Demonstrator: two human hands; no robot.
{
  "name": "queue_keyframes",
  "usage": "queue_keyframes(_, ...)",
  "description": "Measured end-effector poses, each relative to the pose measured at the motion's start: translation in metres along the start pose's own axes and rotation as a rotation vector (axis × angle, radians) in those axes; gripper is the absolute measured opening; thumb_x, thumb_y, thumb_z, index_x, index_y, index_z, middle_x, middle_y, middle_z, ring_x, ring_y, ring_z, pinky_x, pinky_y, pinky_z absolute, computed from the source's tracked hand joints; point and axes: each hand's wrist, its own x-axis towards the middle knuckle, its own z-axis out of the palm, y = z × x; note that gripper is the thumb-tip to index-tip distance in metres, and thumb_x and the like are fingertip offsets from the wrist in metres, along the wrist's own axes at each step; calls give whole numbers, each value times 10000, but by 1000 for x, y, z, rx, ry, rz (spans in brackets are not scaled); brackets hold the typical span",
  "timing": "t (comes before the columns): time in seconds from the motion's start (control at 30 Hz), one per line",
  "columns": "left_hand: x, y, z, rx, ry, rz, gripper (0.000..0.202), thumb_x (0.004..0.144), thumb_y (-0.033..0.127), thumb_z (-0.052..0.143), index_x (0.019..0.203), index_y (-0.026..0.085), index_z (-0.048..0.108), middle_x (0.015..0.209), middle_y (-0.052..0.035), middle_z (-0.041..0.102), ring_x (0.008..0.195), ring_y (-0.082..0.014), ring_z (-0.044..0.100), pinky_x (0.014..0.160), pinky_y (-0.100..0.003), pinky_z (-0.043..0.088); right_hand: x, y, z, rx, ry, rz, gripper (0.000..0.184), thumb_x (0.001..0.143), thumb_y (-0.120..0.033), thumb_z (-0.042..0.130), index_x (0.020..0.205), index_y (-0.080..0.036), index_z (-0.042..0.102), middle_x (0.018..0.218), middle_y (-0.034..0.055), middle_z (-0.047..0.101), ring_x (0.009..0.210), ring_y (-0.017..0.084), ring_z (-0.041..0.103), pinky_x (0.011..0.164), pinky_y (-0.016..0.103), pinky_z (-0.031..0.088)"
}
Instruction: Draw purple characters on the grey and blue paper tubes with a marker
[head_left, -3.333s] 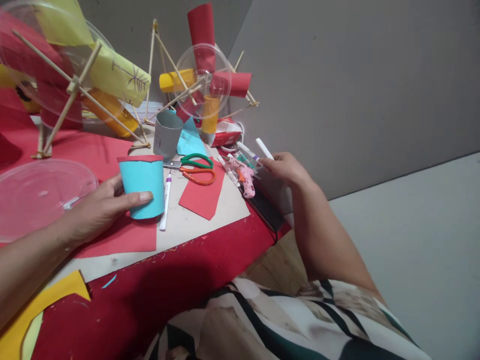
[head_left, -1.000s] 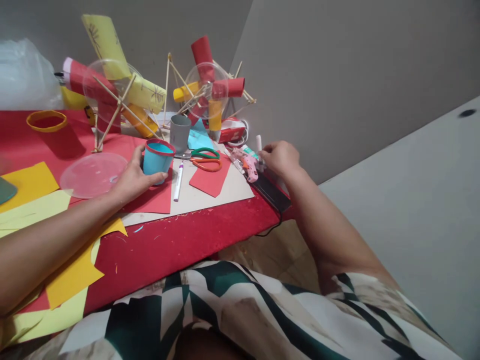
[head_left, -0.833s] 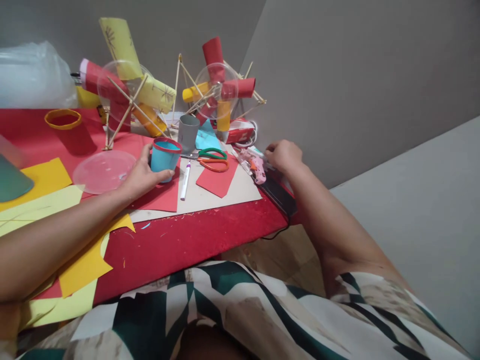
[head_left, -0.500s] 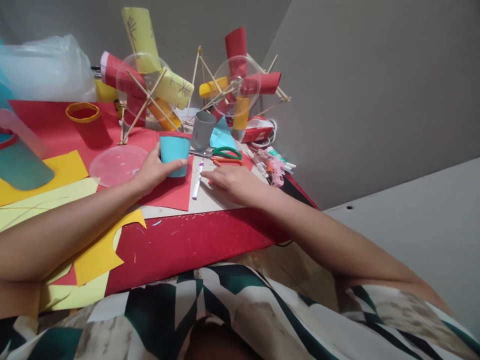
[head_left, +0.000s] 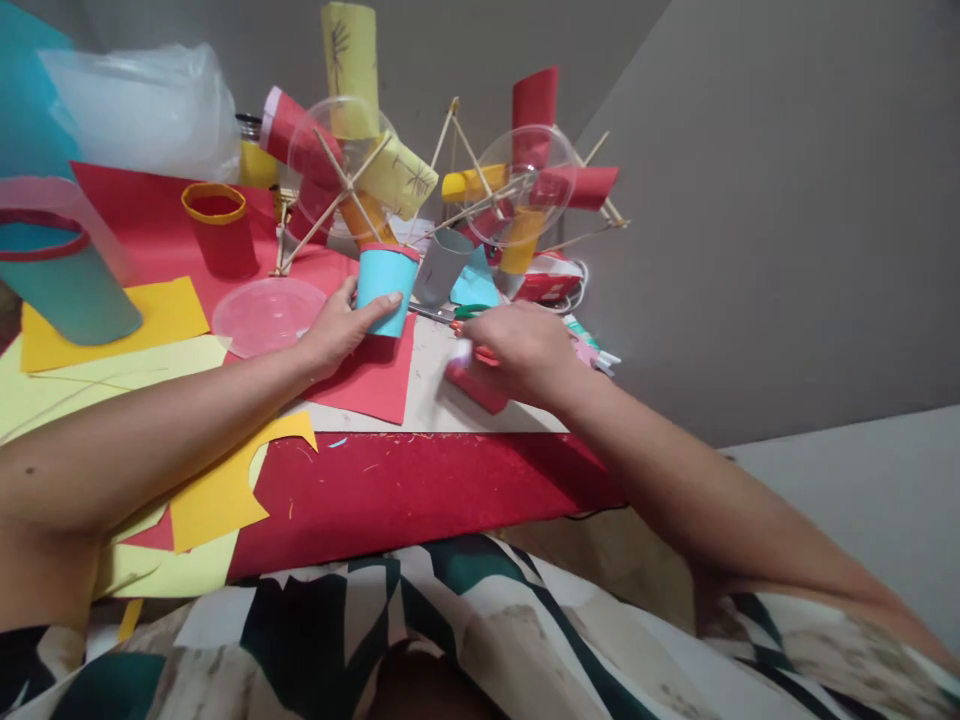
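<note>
- The left hand [head_left: 339, 332] wraps thumb and fingers around a blue cup [head_left: 385, 291] with a red rim, standing upright on a red paper sheet [head_left: 371, 375]; its inside is not visible from this angle.
- Just behind it stands a grey cup [head_left: 442, 266]. A red cup with a yellow rim [head_left: 221, 232] stands well to the left.
- The right hand [head_left: 525, 350], blurred, hovers curled over the scissors [head_left: 470, 313]; its grip cannot be made out.
- A clear plastic lid [head_left: 268, 316] lies beside the left wrist, and two stick-and-paper wheels [head_left: 352, 165] crowd the back of the table [head_left: 420, 490].
</note>
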Motion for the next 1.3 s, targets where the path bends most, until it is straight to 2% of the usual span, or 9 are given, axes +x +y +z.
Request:
queue_keyframes(0.03, 0, 0, 1, -11, 0, 3, 732, 667, 598, 945, 1181, 205, 602, 1176, -94, 734, 1084, -280, 695, 1010, -455, 542, -5, 0, -4, 118, 241, 75, 59, 953, -252, 692, 894, -257, 692, 769, 0, 713, 680, 179, 610, 658, 348, 426)
queue_keyframes(0.13, -2, 2, 2, -54, -5, -13, 699, 683, 576, 944, 1169, 204, 605, 1125, -78, 730, 1005, -249, 689, 960, -434, 541, -7, -8, -12, 404, 663, 319, 39, 970, -261, 646, 950, -294, 648, 718, -55, 629, 558, 147, 557, 561, 313, 451)
queue_keyframes(0.23, -3, 5, 4, -119, -51, -58, 690, 644, 519, 978, 1133, 197, 615, 1054, -55, 718, 917, -214, 658, 919, -415, 524, 8, -22, -17, 892, 892, 611, 57, 857, -300, 688, 825, -284, 644, 574, -86, 520, 458, 126, 484, 450, 280, 407)
queue_keyframes(0.4, -7, 10, 5, -190, -135, -150, 689, 566, 420, 1016, 1104, 182, 657, 995, -35, 709, 910, -211, 640, 946, -415, 498, 33, -46, -15, 1260, 793, 886, 194, 771, -398, 752, 897, -254, 725, 662, -57, 701, 544, 120, 625, 471, 246, 489)
queue_keyframes(0.6, -13, 16, 6, -215, -243, -226, 572, 615, 389, 1002, 1064, 191, 708, 998, -80, 766, 1045, -311, 707, 1027, -481, 516, 30, -72, 18, 1147, 783, 832, 301, 788, -429, 897, 905, -280, 664, 685, -88, 663, 569, 103, 637, 561, 249, 557)
queue_keyframes(0.73, -16, 17, 8, -220, -358, -294, 488, 649, 381, 977, 1032, 184, 749, 983, -91, 792, 1054, -327, 732, 1043, -498, 521, 18, -78, 32, 1125, 724, 784, 224, 917, -488, 790, 975, -292, 699, 697, -68, 691, 615, 134, 683, 629, 298, 625)
queue_keyframes(0.97, -19, 15, 13, -263, -435, -310, 393, 691, 310, 990, 977, 176, 757, 891, -62, 781, 1004, -290, 755, 1023, -456, 552, 11, -83, 34, 1194, 682, 805, 237, 912, -507, 833, 987, -295, 759, 734, -44, 757, 672, 152, 735, 670, 302, 658)
queue_keyframes(1.17, -22, 15, 14, -288, -406, -292, 343, 734, 301, 968, 948, 184, 727, 856, -43, 772, 1034, -284, 765, 1067, -460, 551, 10, -83, 34, 1205, 707, 760, 201, 905, -431, 873, 1002, -299, 756, 800, -51, 801, 709, 140, 778, 692, 283, 661)
queue_keyframes(1.3, -22, 18, 13, -337, -368, -350, 417, 709, 268, 927, 1073, 205, 734, 998, -71, 818, 1067, -294, 772, 1088, -484, 546, 13, -77, 34, 1178, 718, 803, 242, 897, -482, 857, 974, -293, 727, 758, -54, 783, 719, 172, 802, 688, 327, 675)
